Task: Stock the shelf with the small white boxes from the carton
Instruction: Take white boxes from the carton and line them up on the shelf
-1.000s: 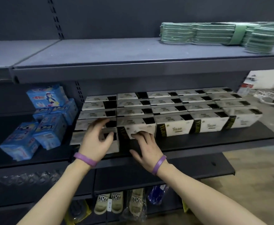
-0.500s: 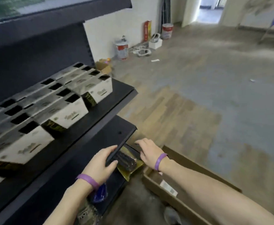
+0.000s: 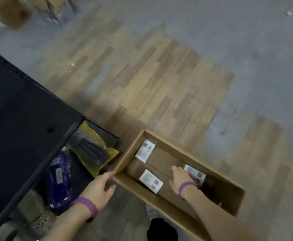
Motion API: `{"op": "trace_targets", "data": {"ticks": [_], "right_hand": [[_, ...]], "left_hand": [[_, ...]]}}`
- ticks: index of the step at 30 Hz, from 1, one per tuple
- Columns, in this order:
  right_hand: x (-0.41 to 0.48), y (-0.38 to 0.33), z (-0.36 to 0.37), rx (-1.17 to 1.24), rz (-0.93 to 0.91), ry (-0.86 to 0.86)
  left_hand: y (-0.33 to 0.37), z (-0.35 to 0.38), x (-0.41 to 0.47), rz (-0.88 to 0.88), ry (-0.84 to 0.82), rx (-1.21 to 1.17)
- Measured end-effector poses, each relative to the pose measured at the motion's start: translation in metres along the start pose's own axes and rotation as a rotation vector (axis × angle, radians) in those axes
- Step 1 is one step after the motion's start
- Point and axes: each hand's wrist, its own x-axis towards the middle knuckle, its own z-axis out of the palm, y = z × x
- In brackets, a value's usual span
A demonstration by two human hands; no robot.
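The brown carton lies open on the floor beside the dark shelf. Three small white boxes lie flat inside it: one at the far left corner, one near the front wall, and one to the right. My right hand reaches into the carton, palm down, and lies against the left edge of the right box without lifting it. My left hand curls around the carton's near left corner. Both wrists wear purple bands.
On the bottom shelf level lie a yellow bag with a dark slipper and a blue packet. Wood-pattern floor stretches beyond the carton. A blurred cardboard box sits at the top left. My dark shoe stands by the carton's front wall.
My view swung from the stocked shelf down to the floor. Both hands left the shelved boxes and dropped; the right one went into the carton, the left one onto its corner.
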Motion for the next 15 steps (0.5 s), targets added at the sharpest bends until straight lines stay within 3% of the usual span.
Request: {"op": "trace_targets", "data": {"ticks": [7,15], "right_hand": [[0.176,0.070,0.149,0.158,0.238,-0.248],[0.331,0.112,0.315,0.199,0.249,-0.274]], "left_hand": [[-0.033,0.144,0.193,-0.051,-0.153,0.035],[-0.098,0.278,0.335,-0.084,-0.287,0.168]]}}
